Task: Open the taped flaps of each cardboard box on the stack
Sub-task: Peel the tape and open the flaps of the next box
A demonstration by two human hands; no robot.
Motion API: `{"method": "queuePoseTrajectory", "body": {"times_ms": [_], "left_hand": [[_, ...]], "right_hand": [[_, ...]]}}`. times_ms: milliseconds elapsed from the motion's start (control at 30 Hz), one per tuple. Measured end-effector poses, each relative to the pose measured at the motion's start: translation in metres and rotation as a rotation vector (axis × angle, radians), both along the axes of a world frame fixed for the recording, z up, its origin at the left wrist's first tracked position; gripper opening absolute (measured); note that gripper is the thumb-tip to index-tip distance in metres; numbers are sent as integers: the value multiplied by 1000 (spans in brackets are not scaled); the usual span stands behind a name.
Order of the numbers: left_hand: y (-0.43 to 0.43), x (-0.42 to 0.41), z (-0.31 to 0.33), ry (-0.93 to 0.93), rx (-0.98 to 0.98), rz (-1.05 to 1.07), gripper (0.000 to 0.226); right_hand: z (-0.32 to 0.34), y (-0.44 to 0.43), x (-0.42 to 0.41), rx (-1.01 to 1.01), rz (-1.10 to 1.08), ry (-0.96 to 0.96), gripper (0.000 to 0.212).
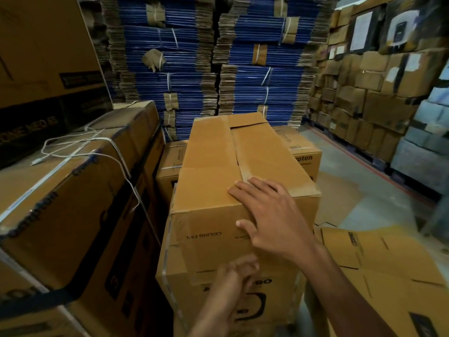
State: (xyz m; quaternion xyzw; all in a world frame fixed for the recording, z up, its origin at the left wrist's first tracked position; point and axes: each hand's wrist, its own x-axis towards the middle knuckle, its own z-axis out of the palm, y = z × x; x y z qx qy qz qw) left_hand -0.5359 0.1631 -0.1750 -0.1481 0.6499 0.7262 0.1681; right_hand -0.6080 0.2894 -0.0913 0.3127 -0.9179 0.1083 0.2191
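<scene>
Tape [237, 154] runs along the middle seam of the top box [209, 166], whose long axis points straight away from the person, so the strip's near end lies right at the fingertips of the right hand [269, 215]. That hand rests flat on the near end of the lid, fingers [243, 190] straight and close together, thumb hanging over the front edge. The left hand [233, 276] sits lower, by the front face, too blurred to tell whether it grips anything, so the right looks better placed to peel.
</scene>
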Motion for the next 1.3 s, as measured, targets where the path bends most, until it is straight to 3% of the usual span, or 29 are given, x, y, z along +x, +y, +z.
{"method": "queuePoseTrajectory", "body": {"times_ms": [33,100,133,200,300,400,500,600,867,1000,1167,1300], "left_hand": [[-6,5,26,168,-28,6,17],[-15,5,83,556,-295,21,20],[-19,6,102,666,-409,9,20],[-26,-14,127,810,-585,48,18],[-32,-57,148,941,-928,62,15],[-40,-107,154,896,-1153,11,20],[-46,-140,143,771,-1237,-107,33],[-46,-149,130,765,-1281,-140,27],[-53,-149,124,771,-1288,-189,33],[-55,-145,125,757,-1296,-208,36],[-56,-145,125,746,-1368,-291,54],[-55,-147,125,740,-1411,-351,67]], "right_hand": [[4,1,0,-44,13,-20,62],[11,1,0,-161,37,-44,41],[12,1,-1,-220,44,-50,34],[18,1,-3,-310,35,-52,37],[32,2,-11,-274,-57,-58,29],[43,-1,-24,-198,-147,-77,21],[48,-10,-37,-135,-202,-187,39],[50,-15,-51,-41,-272,-346,57],[74,-30,-68,111,-289,-538,46],[85,-38,-60,190,-301,-442,47],[113,-32,-54,115,-305,-233,19],[140,-16,-60,73,-358,-232,20]]}}
